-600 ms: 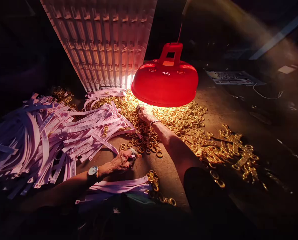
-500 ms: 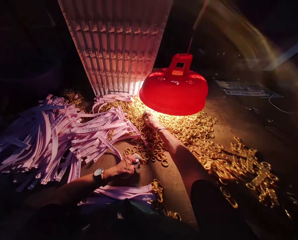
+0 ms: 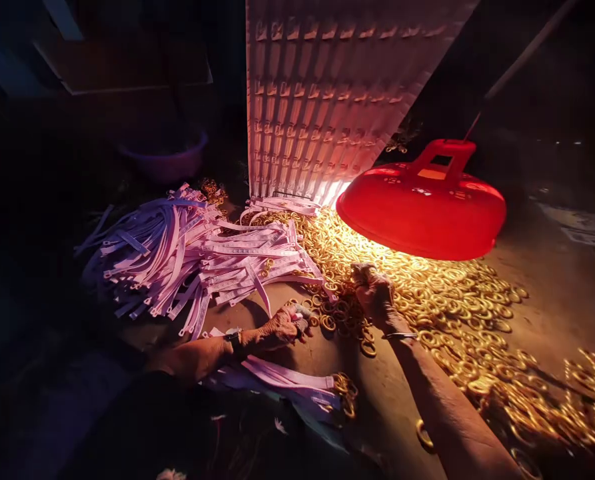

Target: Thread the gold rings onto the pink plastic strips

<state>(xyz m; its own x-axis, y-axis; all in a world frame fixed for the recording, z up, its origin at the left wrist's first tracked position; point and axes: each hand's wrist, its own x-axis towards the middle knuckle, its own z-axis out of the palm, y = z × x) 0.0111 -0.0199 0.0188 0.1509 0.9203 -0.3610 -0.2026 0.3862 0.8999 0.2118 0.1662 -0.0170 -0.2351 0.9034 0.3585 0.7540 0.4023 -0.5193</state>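
Observation:
My left hand [image 3: 284, 325] is closed near the front edge of the ring pile, with grey wrapping on its fingertips. What it pinches, if anything, I cannot make out. A gold ring [image 3: 328, 323] lies just right of those fingers. My right hand [image 3: 374, 292] is over the heap of gold rings [image 3: 442, 300], its fingers curled in and in shadow; their contents are hidden. To the left lie many pale pink straps [image 3: 177, 247] in a loose pile. Nearer me, a small bundle of straps [image 3: 292, 387] has gold rings [image 3: 346, 393] at its end.
A red lamp shade [image 3: 422, 213] hangs low over the rings, close above my right hand. Behind the heap stands a ribbed pale panel [image 3: 322, 100]. A purple basin [image 3: 167, 160] sits in the dark at back left. Papers [image 3: 577, 223] lie at far right.
The view has turned left, so everything sits further right. My right hand has drawn back from under the lamp, toward me. My left hand stays by the pile's front edge.

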